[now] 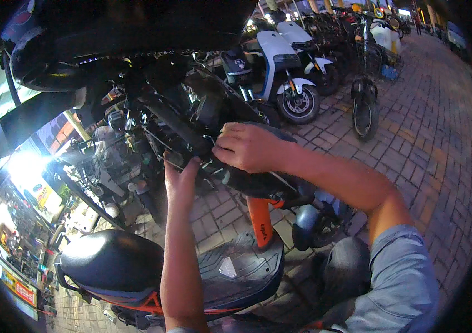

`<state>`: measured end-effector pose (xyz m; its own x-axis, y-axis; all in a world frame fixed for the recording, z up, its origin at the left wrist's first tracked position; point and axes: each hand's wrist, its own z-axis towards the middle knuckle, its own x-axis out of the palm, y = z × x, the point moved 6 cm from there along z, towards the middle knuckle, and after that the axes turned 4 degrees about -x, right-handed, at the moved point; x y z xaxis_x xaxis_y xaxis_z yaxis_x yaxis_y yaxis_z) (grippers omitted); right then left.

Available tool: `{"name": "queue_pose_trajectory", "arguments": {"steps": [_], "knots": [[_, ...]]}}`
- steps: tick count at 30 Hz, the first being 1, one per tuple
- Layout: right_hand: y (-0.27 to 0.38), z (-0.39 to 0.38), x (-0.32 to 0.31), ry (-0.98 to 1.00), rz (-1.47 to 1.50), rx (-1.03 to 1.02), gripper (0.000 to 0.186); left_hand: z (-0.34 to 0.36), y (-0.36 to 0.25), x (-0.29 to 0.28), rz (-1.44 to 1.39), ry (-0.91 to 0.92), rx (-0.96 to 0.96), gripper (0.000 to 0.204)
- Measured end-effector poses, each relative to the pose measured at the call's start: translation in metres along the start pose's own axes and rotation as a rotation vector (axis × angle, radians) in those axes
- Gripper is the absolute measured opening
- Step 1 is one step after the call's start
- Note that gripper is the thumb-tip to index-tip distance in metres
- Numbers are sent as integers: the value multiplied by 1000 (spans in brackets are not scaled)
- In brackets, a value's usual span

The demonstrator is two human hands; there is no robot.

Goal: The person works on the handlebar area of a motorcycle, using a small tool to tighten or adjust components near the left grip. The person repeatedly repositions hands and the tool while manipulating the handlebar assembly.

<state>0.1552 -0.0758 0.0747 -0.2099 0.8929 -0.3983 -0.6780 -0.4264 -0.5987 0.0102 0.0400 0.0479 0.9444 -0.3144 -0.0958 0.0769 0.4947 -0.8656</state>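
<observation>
Both my hands are at the dark front end of an electric scooter with a black seat (111,258), a grey footboard (247,272) and an orange stem (259,222). My left hand (179,176) reaches up to the dark bars and panels (177,125), its thumb and a finger closed at their lower edge, the other fingers hidden. Just to its right, my right hand (247,147) is closed with curled fingers against the dark front part. What either hand holds is too dark to make out.
White scooters (272,61) and a bicycle (365,94) stand beyond on brick paving (413,144). A large dark shape (136,25) fills the top. More parked two-wheelers (119,155) and a bright light (28,172) are at the left.
</observation>
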Motion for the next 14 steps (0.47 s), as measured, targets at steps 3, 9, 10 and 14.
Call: {"name": "queue_pose_trajectory", "arguments": {"steps": [3, 9, 10, 14], "knots": [[-10, 0, -4, 43, 50, -6, 26, -1, 2, 1, -14, -8, -10, 53], [-7, -3, -2, 28, 52, -107, 28, 0, 2, 2, -54, 8, -21, 54], [-5, -3, -1, 40, 22, -99, 28, 1, 4, 0, -42, -2, -14, 55], [-2, -4, 6, 80, -47, -90, 34, 2, 5, 3, -79, 34, -61, 61]]}}
